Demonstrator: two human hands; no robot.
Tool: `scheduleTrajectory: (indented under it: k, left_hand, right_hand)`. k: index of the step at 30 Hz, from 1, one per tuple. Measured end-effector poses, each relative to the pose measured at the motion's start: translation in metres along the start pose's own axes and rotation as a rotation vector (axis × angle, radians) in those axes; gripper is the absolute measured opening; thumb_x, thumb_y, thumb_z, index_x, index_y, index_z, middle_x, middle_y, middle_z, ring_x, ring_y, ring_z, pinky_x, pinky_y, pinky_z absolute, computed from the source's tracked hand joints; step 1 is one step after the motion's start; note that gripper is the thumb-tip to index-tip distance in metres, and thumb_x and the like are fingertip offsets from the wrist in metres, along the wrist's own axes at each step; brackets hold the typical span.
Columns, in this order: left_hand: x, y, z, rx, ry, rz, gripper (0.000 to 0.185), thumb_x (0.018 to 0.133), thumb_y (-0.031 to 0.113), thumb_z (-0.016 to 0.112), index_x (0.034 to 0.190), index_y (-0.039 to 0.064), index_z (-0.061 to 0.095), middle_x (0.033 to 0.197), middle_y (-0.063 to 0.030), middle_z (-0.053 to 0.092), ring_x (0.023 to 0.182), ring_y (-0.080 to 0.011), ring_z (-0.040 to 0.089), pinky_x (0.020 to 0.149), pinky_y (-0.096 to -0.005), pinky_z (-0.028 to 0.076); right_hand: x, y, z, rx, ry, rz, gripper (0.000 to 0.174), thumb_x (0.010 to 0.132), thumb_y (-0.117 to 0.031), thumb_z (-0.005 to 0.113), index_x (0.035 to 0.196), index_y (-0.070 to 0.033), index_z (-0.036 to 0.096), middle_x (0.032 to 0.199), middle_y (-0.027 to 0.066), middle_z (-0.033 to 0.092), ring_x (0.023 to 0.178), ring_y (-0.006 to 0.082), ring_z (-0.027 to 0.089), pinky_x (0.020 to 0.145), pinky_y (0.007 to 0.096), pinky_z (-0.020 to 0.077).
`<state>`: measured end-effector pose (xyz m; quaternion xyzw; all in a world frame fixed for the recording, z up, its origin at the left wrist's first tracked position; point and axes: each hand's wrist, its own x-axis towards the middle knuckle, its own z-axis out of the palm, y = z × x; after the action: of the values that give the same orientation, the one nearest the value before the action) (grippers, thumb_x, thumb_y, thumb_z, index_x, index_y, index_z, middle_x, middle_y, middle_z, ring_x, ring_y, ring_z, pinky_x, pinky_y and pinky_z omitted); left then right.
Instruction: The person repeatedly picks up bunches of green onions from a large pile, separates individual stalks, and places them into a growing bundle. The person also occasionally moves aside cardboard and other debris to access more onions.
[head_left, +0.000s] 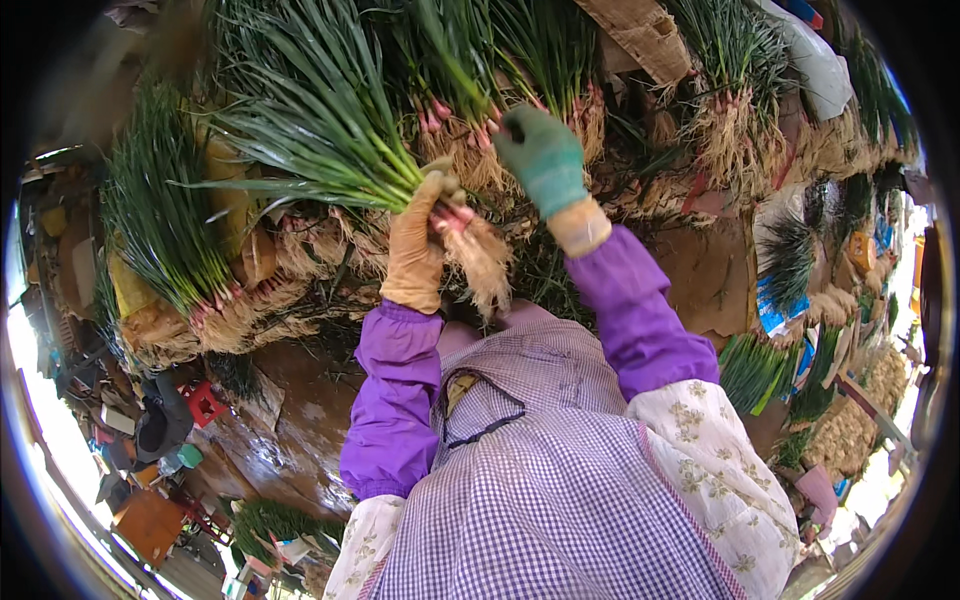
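Observation:
My left hand (420, 244), in a tan work glove, grips a bunch of spring onions (375, 161) just above the bulbs. Long green leaves fan out to the upper left, while the pink bulbs (452, 217) and pale stringy roots (480, 262) hang toward my lap. My right hand (544, 157), in a green-coated glove, is slightly blurred. Its fingertips are beside the stems and pink bulbs of other spring onions (469, 82) in the pile ahead. Whether those fingers are closed on a stem is unclear.
More spring onions with roots (735, 97) line the heap at the right; another bundle (169, 217) leans at the left. A cardboard strip (645, 34) and a plastic sheet (814, 60) lie among them. A red plastic stool (201, 403) stands on the wet floor (277, 450).

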<state>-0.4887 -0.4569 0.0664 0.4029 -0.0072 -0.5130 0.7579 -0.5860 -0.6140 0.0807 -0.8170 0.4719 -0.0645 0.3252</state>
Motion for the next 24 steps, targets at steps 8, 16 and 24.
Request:
scheduleTrajectory:
  k: [8, 16, 24]
  left_hand:
    - [-0.001, -0.007, -0.019, 0.205, 0.027, -0.196, 0.025, 0.091, 0.018, 0.065, 0.105, -0.002, 0.064, 0.080, -0.0062, 0.065, 0.069, -0.0145, 0.063, 0.056, -0.0234, 0.052]
    - [-0.003, -0.023, -0.004, 0.120, 0.269, 0.050, 0.011, 0.090, 0.012, 0.063, 0.092, 0.001, 0.066, 0.070, -0.0057, 0.064, 0.056, -0.0138, 0.058, 0.052, -0.0243, 0.048]
    - [-0.018, -0.011, 0.011, 0.010, 0.097, 0.097, 0.020, 0.090, 0.014, 0.064, 0.105, 0.001, 0.063, 0.084, -0.0103, 0.066, 0.071, -0.0172, 0.066, 0.058, -0.0270, 0.059]
  right_hand:
    - [-0.019, 0.007, 0.000, 0.347, -0.439, 0.108, 0.052, 0.085, -0.051, 0.066, 0.106, -0.004, 0.066, 0.103, 0.0099, 0.068, 0.091, 0.0191, 0.064, 0.079, 0.0354, 0.0507]
    - [-0.024, -0.025, 0.056, 1.257, -0.247, 0.287, 0.026, 0.085, -0.025, 0.070, 0.091, 0.000, 0.070, 0.065, 0.0010, 0.061, 0.052, 0.0071, 0.051, 0.045, 0.0242, 0.0402]
    - [-0.038, 0.056, 0.047, 0.596, -0.348, 0.004, 0.023, 0.088, -0.026, 0.065, 0.092, -0.005, 0.070, 0.066, 0.0016, 0.062, 0.056, 0.0117, 0.054, 0.050, 0.0268, 0.0427]
